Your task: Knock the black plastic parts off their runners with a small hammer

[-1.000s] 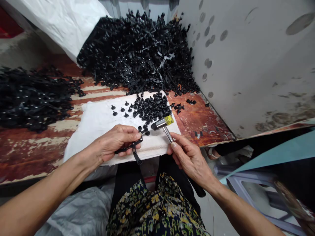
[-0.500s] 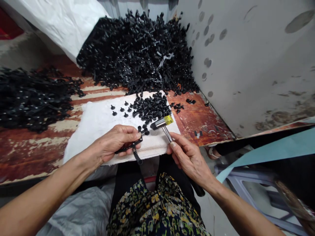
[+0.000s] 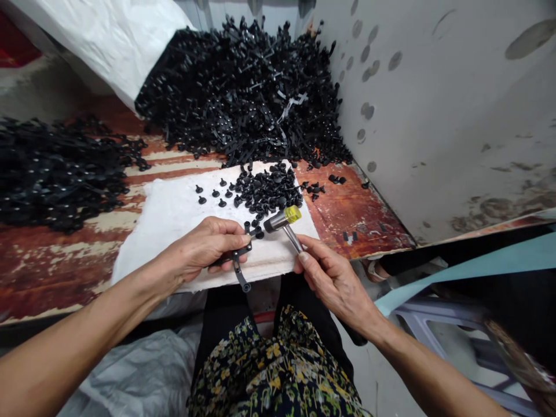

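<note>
My left hand [image 3: 212, 240] is closed on a black jointed plastic bracket [image 3: 240, 267] with several arms, one hanging down over the cloth's near edge. Part of that bracket is hidden by the fingers. In my right hand [image 3: 328, 266] is a small mallet [image 3: 282, 220] with a metal head, one black face and one clear yellow face. The mallet's black face points left, just right of the bracket and apart from it. Beyond both hands, a heap of small black pegs with round heads [image 3: 269, 188] lies on a white cloth [image 3: 160, 231].
A large pile of black jointed parts [image 3: 243, 92] spills from a white sack [image 3: 113, 40] at the back. Another black pile [image 3: 56, 174] lies at left on the worn red-brown table [image 3: 347, 214]. A grey panel [image 3: 452, 116] rises at right. A plastic stool [image 3: 434, 324] stands lower right.
The mallet head has tilted slightly and shifted a little left. My left hand and the bracket have barely moved.
</note>
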`<state>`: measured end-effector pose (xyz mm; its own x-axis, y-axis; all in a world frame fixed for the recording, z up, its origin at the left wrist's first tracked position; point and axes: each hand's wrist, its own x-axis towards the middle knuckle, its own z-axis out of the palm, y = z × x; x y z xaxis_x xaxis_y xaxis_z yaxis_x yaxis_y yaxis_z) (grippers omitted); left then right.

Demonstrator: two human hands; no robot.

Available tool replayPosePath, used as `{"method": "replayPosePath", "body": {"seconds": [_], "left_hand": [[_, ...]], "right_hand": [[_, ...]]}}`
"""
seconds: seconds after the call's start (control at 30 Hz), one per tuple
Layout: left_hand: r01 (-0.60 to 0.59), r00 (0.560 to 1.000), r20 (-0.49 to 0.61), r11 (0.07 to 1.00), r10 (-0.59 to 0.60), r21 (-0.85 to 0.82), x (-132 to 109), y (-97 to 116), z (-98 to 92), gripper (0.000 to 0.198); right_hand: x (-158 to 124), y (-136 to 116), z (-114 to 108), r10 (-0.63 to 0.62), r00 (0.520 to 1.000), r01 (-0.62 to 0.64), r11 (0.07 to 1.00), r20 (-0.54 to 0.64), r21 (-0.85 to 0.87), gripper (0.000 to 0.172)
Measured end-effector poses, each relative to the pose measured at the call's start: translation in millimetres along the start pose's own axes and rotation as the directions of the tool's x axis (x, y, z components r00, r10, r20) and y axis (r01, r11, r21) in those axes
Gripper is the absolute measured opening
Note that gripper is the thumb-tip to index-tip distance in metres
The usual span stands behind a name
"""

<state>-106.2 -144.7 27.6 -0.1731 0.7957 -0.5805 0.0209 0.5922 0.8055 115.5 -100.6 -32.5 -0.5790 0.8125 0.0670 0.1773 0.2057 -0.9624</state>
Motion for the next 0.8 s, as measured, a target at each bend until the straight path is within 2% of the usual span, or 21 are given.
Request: {"method": "replayPosePath", "body": {"seconds": [0.1,0.2,0.3,0.4,0.5,0.63,0.8], "left_hand": [[-0.005,1.000,-0.008,0.999,0.005,0.039,-1,4,-0.6,0.019],[0.003,1.000,0.004,0.998,-0.003,0.056,-1,7,-0.7,0.021],[0.012,1.000,0.015,0.997,-0.013,0.080,0,10,-0.3,0.022],[0.015,1.000,0.017,0.995,-0.017,0.098,0,11,-0.9,0.021],[0.016,1.000,0.016,0.991,-0.018,0.135,2,13,-2.6,0.021],[0.007,1.000,0.017,0.986,-0.011,0.169,3,16,-3.3,0.024],[0.051,0.999,-0.003,0.986,-0.052,0.161,1,20,-0.7,0.024]], "right_hand": [[1,-6,-4,-0.035,0.999,0.034,0.996,-0.008,-0.088,0.040],[4,-11,-8,-0.174,0.985,0.168,0.964,-0.009,-0.207,0.043],[8,-16,-11,-0.309,0.948,0.317,0.900,0.073,-0.300,0.049],[10,-23,-13,-0.392,0.910,0.415,0.845,0.138,-0.336,0.054],[11,-28,-14,-0.428,0.890,0.455,0.810,0.156,-0.371,0.055],[10,-31,-16,-0.379,0.899,0.437,0.772,0.217,-0.462,0.054],[8,-34,-17,-0.468,0.870,0.483,0.747,0.155,-0.457,0.055]]}}
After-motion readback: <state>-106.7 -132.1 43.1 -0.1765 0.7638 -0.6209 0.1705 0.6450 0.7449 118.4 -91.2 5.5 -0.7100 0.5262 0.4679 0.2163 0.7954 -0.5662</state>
